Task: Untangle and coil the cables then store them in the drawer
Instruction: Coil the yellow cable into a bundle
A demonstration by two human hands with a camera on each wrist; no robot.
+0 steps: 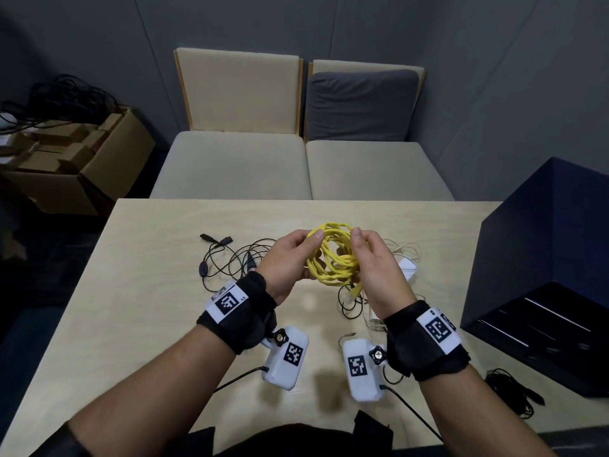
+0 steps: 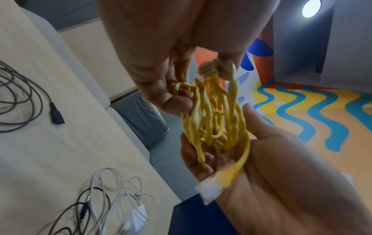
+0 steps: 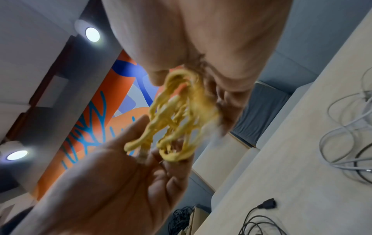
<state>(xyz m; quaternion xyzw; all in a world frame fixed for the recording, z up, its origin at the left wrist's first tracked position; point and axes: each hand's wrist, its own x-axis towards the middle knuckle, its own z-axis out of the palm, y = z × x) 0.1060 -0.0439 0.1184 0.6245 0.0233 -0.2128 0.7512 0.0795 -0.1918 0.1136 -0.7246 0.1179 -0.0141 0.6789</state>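
A bundled yellow network cable hangs above the wooden table, held between both hands. My left hand pinches its left side with thumb and fingers. My right hand grips the right side, fingers curled around the loops. One clear plug end dangles below, against the right palm. A tangled black cable lies on the table to the left. A white cable with adapter lies to the right, partly hidden by my right hand. The dark blue drawer unit stands at the right.
Another black cable lies by the drawer unit near the front right edge. Two beige seats stand beyond the table. A cardboard box with cables sits on the floor at the left.
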